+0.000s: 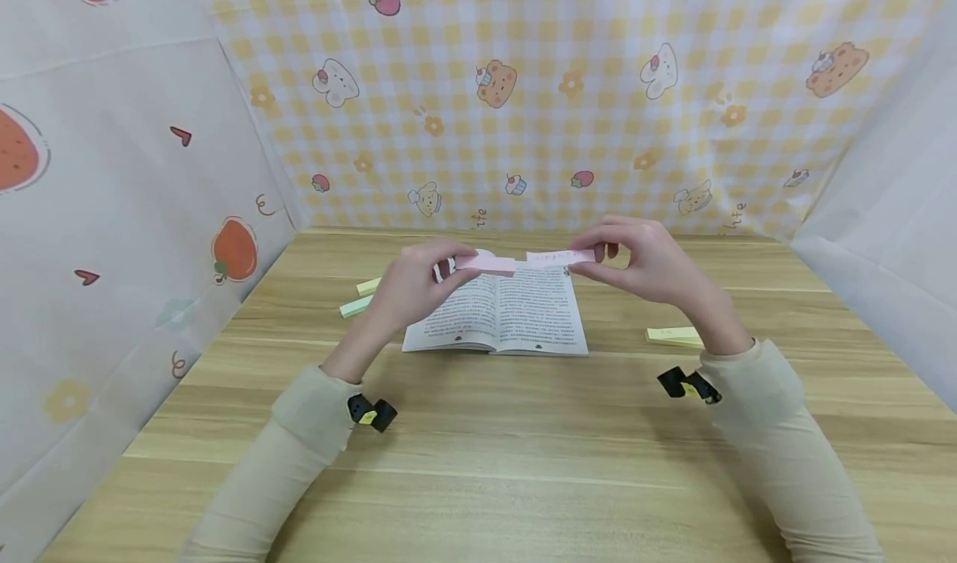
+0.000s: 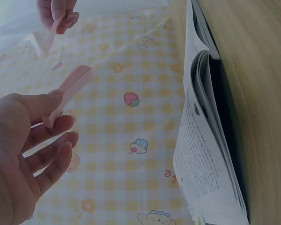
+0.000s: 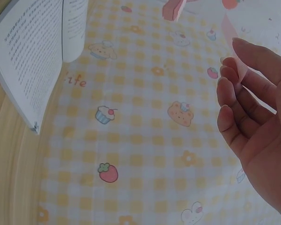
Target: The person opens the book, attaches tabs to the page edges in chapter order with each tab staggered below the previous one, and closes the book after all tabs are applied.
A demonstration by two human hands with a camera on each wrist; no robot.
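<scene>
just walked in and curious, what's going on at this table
A person holds a pink sticky-note pad in the left hand and pinches a single pink note in the right hand, both above an open book lying on the wooden table. More sticky-note pads lie on the table: two left of the book and a yellow one to its right.

Desk booth: patterned cloth walls (image 1: 523,90), wooden table (image 1: 523,463)
</scene>
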